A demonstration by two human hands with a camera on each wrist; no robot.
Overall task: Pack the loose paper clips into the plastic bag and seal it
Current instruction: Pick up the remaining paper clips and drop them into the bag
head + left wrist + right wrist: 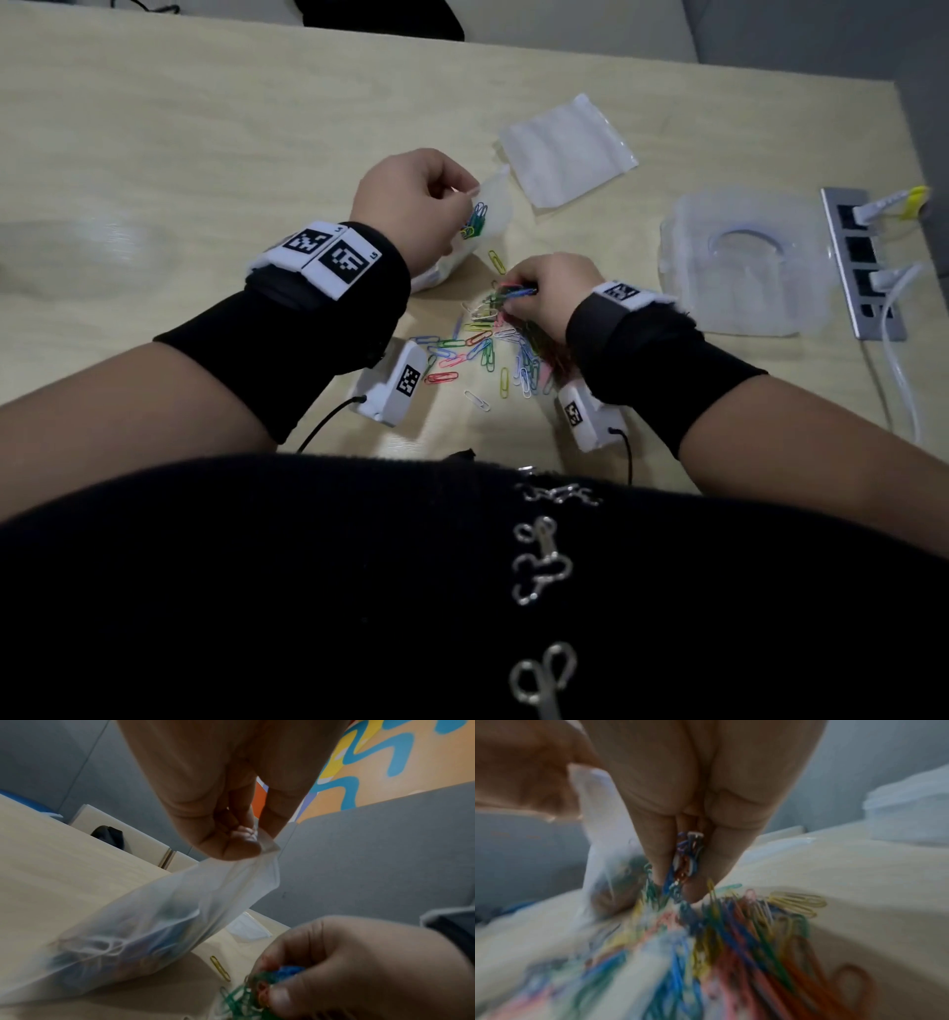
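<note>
My left hand (436, 198) pinches the rim of a translucent plastic bag (490, 216), holding it up off the desk; several coloured clips sit inside it (110, 949). In the left wrist view the left hand (246, 841) grips the bag's top edge. My right hand (534, 295) pinches a bunch of coloured paper clips (513, 295) at the top of the loose pile (482, 349) on the desk. In the right wrist view the clips (687, 858) are clamped between my fingers (654, 850), with the blurred pile (731, 943) below.
A second flat empty bag (567, 149) lies beyond the hands. A clear plastic container (744, 267) stands at the right, next to a power strip (862, 262) with white cables. One gold clip (496, 261) lies apart by the bag. The wooden desk (179, 128) stretches away to the left.
</note>
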